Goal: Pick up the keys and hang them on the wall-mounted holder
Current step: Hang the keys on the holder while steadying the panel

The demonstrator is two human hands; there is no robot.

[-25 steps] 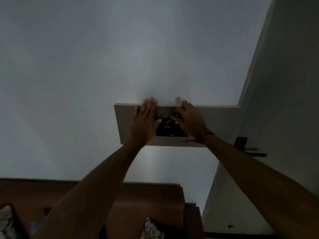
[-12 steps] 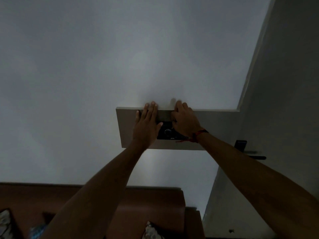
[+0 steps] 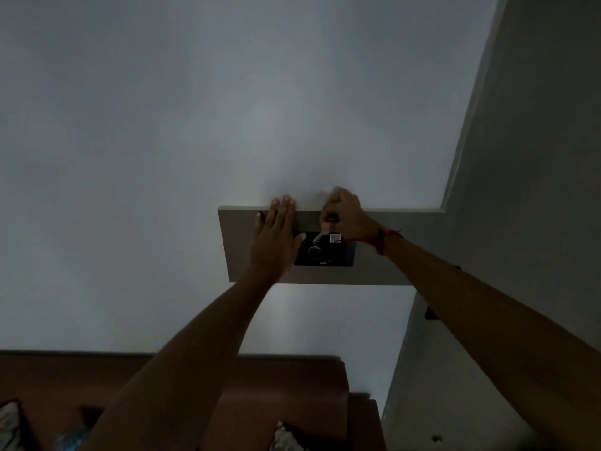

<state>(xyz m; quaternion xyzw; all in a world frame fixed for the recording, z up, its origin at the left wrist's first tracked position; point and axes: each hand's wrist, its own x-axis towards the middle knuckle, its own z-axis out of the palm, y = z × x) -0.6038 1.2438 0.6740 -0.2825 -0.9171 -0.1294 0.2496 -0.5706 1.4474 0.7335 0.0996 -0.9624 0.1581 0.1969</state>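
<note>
Hanging step: right hand pinches the keys beside flat, open left hand; next needs hooking onto the holder

The right hand is now raised and curled into a loose fist at the top edge of the grey wall panel; half a second ago it lay lower, spread over the black holder. With the hand lifted off, more of the holder's face shows, including its round dial and a small white tag. A pale key now hangs from the pinched fingers, slanting down across the holder's top edge; a second ago the keys sat between the two hands, then they were hidden under the right palm. The red wrist thread has shifted up with the wrist.
</note>
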